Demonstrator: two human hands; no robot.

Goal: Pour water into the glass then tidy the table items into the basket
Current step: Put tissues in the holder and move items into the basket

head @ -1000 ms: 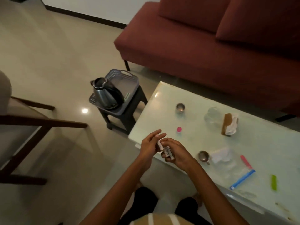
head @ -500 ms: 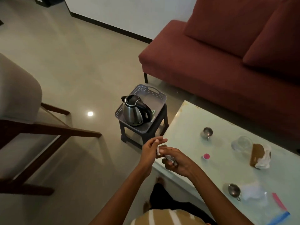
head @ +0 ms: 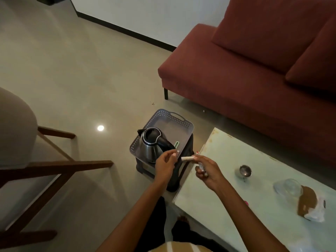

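My right hand is closed on two small white stick-like items: a pale tube pointing left and a printed marker under the fingers. My left hand hovers just left of it with thumb and fingers pinched; a pale speck shows at the tips and I cannot tell if it is a held thing. Both hands are over the gap between the table and the grey perforated basket. In the basket are a steel kettle and a green stick. The clear glass lies on the table.
The basket sits on a black stool left of the table. Also on the table are a steel cup, a brown-and-white packet and a pink cap. A red sofa stands behind, a wooden chair at left.
The view has swung left and toward the basket. My hands, joined on the white items before, have come apart; the left one now sits nearer the kettle.
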